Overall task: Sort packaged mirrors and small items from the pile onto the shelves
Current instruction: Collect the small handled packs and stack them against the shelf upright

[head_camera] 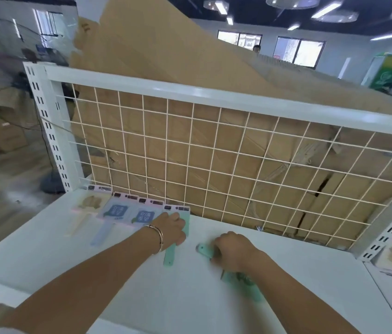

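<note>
**Two green mirrors on the white shelf**

Our left hand (171, 229) lies on a packaged green mirror (169, 257), last in the row after a beige mirror (89, 203) and two blue mirrors (115, 210) along the wire grid back (214, 153). We cannot tell whether it grips or only presses. Our right hand (232, 251) curls round a second green mirror (204, 250), low over the shelf (93, 273), just beside the first.

Both arms reach forward, left hand (169, 229) lying flat, right hand (232, 250) curled in a grip.
</note>
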A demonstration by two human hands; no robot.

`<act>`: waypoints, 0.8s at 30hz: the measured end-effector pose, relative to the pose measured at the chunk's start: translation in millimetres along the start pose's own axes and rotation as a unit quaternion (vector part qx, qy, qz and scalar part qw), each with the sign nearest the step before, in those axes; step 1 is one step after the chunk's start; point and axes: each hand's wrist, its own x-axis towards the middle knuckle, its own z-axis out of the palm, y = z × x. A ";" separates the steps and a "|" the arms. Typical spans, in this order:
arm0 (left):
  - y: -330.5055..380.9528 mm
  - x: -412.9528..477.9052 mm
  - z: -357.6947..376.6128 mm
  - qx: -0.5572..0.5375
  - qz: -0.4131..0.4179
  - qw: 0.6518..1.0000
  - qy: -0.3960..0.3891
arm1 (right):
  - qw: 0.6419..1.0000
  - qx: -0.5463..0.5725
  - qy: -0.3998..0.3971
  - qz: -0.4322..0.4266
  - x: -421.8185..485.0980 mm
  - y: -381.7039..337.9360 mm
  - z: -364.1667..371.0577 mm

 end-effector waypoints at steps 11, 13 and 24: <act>55.4 23.5 -34.6 0.018 0.113 0.991 0.075 | 0.967 0.209 0.044 0.140 -29.6 25.9 -18.2; 62.5 26.0 -39.8 -0.004 0.107 0.992 0.059 | 0.955 0.246 0.063 0.153 -36.6 30.5 -20.2; 59.4 38.9 -84.6 -0.419 0.058 0.903 0.080 | 0.876 0.399 0.170 0.212 -78.5 64.5 -29.0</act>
